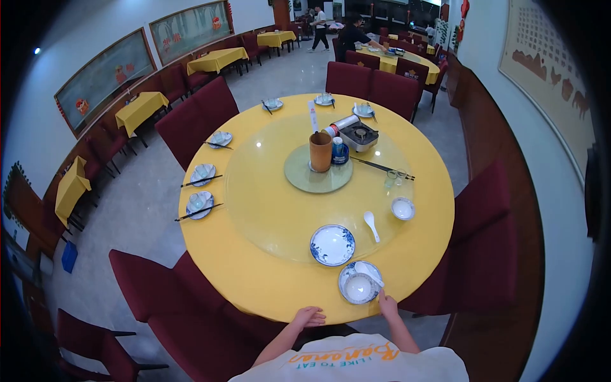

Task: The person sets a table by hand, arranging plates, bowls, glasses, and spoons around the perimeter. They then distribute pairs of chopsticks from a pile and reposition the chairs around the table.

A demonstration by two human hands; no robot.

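Note:
My left hand rests at the near edge of the round yellow table, fingers stretched out and holding nothing. At the rim of a blue-patterned plate is my right hand; whether its fingers grip the rim is too small to tell. That plate carries a white bowl and a white spoon. Just beyond lies another blue-patterned plate, bare. Farther right are a second white spoon and a small bowl.
On the glass turntable stand a brown cup, a portable stove, black chopsticks and glasses. Place settings line the far and left edges. Maroon chairs surround the table. Two people are in the background.

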